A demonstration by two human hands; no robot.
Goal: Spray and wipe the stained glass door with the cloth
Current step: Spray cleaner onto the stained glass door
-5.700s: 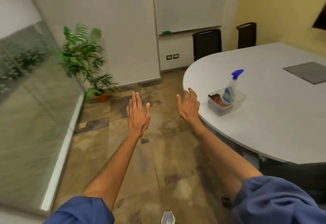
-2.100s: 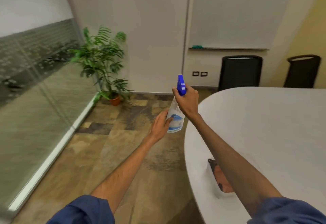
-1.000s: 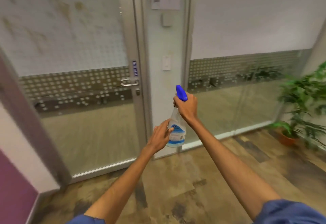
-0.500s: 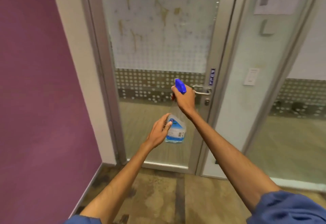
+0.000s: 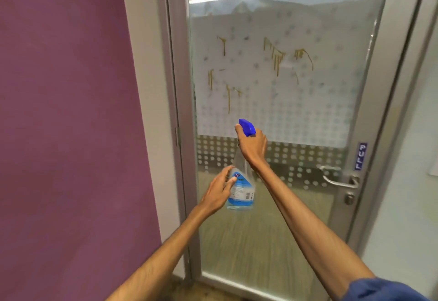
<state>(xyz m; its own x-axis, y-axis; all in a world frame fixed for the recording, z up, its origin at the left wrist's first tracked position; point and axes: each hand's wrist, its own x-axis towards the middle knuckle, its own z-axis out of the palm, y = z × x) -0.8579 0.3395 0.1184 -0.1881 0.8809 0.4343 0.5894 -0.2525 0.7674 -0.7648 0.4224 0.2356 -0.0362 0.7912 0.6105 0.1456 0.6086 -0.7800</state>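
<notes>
A glass door (image 5: 320,111) with a frosted dotted panel fills the view ahead. Yellow-brown drip stains (image 5: 277,60) run down its upper half. I hold a clear spray bottle (image 5: 241,189) with a blue trigger head upright in front of the door, below the stains. My right hand (image 5: 252,145) is closed around the bottle's neck and trigger. My left hand (image 5: 219,192) grips the bottle's lower body from the left. No cloth is in view.
A purple wall (image 5: 66,123) stands close on the left, beside the door's grey frame (image 5: 174,111). A metal lever handle (image 5: 339,179) and a blue "PULL" label (image 5: 359,156) sit on the door's right side. White wall lies to the right.
The view has swung from the table and plant to the stained door and come closer. The bottle stays in both hands, now raised nearer the stains.
</notes>
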